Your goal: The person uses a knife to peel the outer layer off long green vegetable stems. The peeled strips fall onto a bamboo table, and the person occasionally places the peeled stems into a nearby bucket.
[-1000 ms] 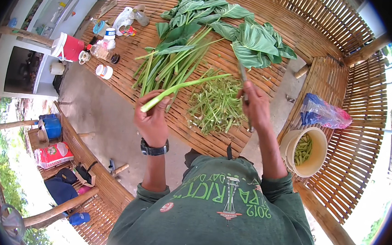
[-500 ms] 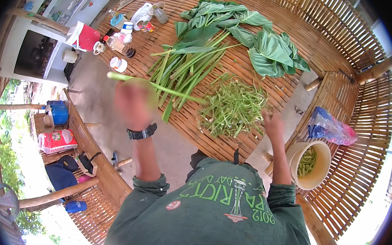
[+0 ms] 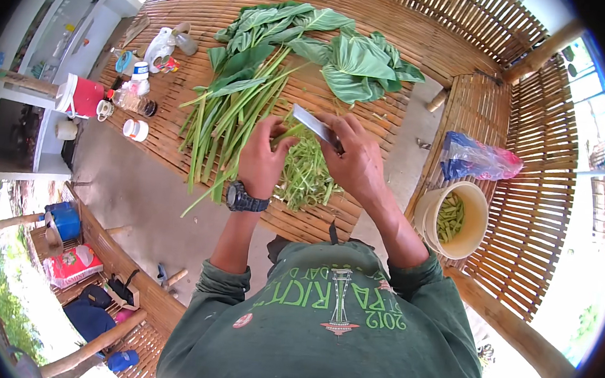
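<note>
Bamboo-slat table (image 3: 170, 107) under both hands. White jar (image 3: 136, 130) well left of hands; stalk bundle (image 3: 226, 122) just left of left hand (image 3: 262, 159), which pinches green stalk (image 3: 288, 125), mostly hidden by fingers. Peelings pile (image 3: 305, 175) between hands. Knife (image 3: 314, 126) gripped in right hand (image 3: 356, 158), blade toward left hand; hands near, apart. Big leaves (image 3: 358, 69) beyond right hand. Cream bucket (image 3: 475, 230) right of it, holding green pieces (image 3: 450, 220).

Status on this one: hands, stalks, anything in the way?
Right hand gripping knife. Left hand opposite the blade, its grip unclear. Stalk bundle lies left of shredded green pile. Hands partly hide that pile.
</note>
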A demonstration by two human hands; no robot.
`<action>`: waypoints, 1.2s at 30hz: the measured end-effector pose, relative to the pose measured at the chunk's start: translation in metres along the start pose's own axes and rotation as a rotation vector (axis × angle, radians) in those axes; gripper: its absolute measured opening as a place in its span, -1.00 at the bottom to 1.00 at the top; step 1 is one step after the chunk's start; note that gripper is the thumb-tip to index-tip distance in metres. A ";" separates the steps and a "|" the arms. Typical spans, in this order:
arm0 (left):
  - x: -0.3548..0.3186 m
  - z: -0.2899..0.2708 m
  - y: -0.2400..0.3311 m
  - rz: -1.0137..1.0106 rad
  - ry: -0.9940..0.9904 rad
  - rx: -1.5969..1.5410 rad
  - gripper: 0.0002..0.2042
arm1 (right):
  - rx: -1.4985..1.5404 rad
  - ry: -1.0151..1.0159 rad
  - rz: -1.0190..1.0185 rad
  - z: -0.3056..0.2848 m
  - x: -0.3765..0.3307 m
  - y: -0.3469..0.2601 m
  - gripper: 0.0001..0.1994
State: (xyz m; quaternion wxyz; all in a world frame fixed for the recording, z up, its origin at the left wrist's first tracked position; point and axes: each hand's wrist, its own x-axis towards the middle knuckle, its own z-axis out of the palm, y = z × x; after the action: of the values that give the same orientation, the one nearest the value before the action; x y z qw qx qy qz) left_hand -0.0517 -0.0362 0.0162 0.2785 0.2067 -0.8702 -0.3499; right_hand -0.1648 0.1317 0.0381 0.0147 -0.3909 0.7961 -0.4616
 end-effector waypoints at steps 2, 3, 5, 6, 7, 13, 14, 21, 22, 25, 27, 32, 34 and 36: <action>-0.001 0.006 0.006 -0.004 -0.072 0.042 -0.53 | 0.045 -0.003 -0.034 0.000 0.000 0.000 -0.64; -0.001 0.006 0.007 0.007 -0.103 0.052 -0.53 | 0.016 -0.027 -0.029 0.000 0.000 0.001 -0.65; -0.001 0.007 0.007 0.028 -0.163 0.075 -0.53 | -0.038 -0.074 -0.021 0.003 0.001 0.004 -0.68; -0.002 0.006 0.006 0.057 -0.164 0.095 -0.52 | -0.048 -0.088 -0.035 0.006 0.000 0.010 -0.70; -0.003 0.005 0.005 0.064 -0.156 0.059 -0.54 | -0.059 -0.102 -0.050 0.011 -0.001 0.020 -0.72; -0.008 -0.021 -0.013 0.138 -0.221 0.209 -0.75 | -0.079 -0.132 -0.003 0.022 -0.010 0.049 -0.79; -0.009 -0.027 -0.015 0.154 -0.234 0.248 -0.78 | -0.085 -0.152 0.001 0.022 -0.010 0.048 -0.79; -0.008 -0.024 -0.003 0.294 -0.250 0.245 -0.79 | 0.010 -0.275 -0.043 0.031 -0.017 0.042 -0.73; -0.008 -0.024 -0.001 0.301 -0.255 0.245 -0.79 | 0.013 -0.274 -0.061 0.030 -0.017 0.044 -0.74; -0.010 -0.023 -0.002 0.286 -0.263 0.220 -0.80 | 0.053 -0.254 -0.083 0.031 -0.021 0.049 -0.78; -0.011 -0.020 -0.007 0.238 -0.243 0.162 -0.80 | 0.105 -0.212 -0.070 0.035 -0.023 0.055 -0.80; -0.021 -0.006 -0.005 0.076 -0.198 0.021 -0.81 | 0.768 -0.067 0.577 0.027 -0.021 0.049 -0.83; -0.026 -0.003 -0.004 -0.004 -0.191 -0.027 -0.80 | 1.106 0.029 0.741 0.016 -0.016 0.058 -0.86; -0.028 -0.001 -0.003 -0.093 -0.202 -0.110 -0.78 | 1.232 0.069 0.722 -0.004 -0.022 0.077 -0.81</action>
State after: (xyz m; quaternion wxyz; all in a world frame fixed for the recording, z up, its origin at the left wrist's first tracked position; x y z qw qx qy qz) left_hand -0.0298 -0.0232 0.0051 0.1839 0.1947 -0.8628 -0.4289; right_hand -0.1983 0.1693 -0.0246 0.3594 -0.0089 0.4705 -0.8058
